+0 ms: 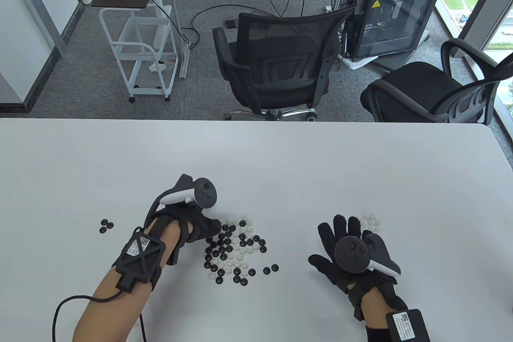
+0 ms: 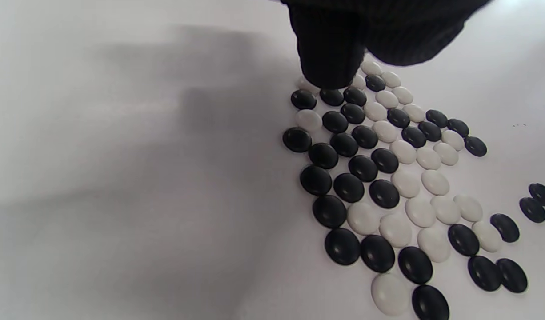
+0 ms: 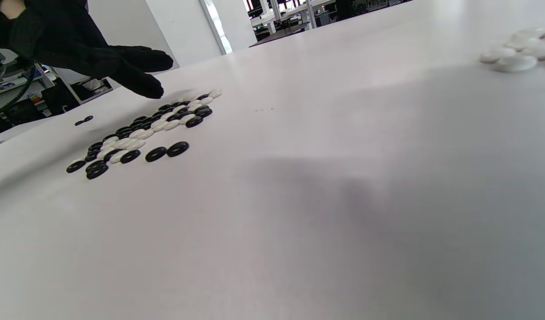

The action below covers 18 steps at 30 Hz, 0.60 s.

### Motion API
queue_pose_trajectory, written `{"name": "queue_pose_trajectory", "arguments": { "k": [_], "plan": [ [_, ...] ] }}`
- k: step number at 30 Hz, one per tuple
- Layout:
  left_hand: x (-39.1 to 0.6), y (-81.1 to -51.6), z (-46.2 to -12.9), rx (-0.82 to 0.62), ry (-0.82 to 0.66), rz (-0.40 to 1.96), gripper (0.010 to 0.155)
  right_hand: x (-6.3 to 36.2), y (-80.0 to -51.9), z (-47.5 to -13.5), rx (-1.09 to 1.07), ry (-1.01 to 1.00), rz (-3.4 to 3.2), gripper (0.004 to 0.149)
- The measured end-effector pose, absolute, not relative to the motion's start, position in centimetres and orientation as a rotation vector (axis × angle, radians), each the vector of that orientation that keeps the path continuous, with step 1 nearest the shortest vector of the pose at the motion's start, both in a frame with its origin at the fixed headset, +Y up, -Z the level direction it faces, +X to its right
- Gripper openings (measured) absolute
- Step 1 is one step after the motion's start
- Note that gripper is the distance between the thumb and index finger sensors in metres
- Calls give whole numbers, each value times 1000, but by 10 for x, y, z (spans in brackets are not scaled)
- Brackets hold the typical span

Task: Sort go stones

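Note:
A mixed pile of black and white Go stones (image 1: 235,249) (image 2: 388,178) (image 3: 143,133) lies on the white table (image 1: 256,165). My left hand (image 1: 214,226) (image 2: 343,66) (image 3: 141,73) reaches into the pile's far left edge, one fingertip (image 2: 328,71) down among the stones; no stone shows held. A small group of black stones (image 1: 106,225) (image 3: 83,120) lies apart at the left. A cluster of white stones (image 1: 370,221) (image 3: 517,51) lies at the right, just beyond my right hand (image 1: 340,233), which rests flat with fingers spread.
Two stray black stones (image 1: 270,269) (image 2: 537,202) (image 3: 167,151) lie right of the pile. A cable (image 1: 80,302) trails from my left forearm at the table's near edge. Two office chairs (image 1: 276,65) and a white cart (image 1: 140,53) stand beyond the far edge.

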<state>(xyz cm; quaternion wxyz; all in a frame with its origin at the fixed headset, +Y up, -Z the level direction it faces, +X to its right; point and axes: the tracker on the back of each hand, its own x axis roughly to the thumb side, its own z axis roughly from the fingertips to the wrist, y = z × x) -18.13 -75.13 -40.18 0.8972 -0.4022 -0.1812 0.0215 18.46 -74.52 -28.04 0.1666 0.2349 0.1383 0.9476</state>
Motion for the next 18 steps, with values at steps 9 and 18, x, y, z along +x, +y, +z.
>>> {"name": "queue_pose_trajectory", "arguments": {
  "k": [9, 18],
  "plan": [
    [-206, -759, -404, -833, -285, -12, 61, 186, -745, -280, 668, 399, 2701, 86],
    [-322, -759, -419, -835, 95, 105, 63, 186, -745, -280, 664, 401, 2703, 86]
  ]
}}
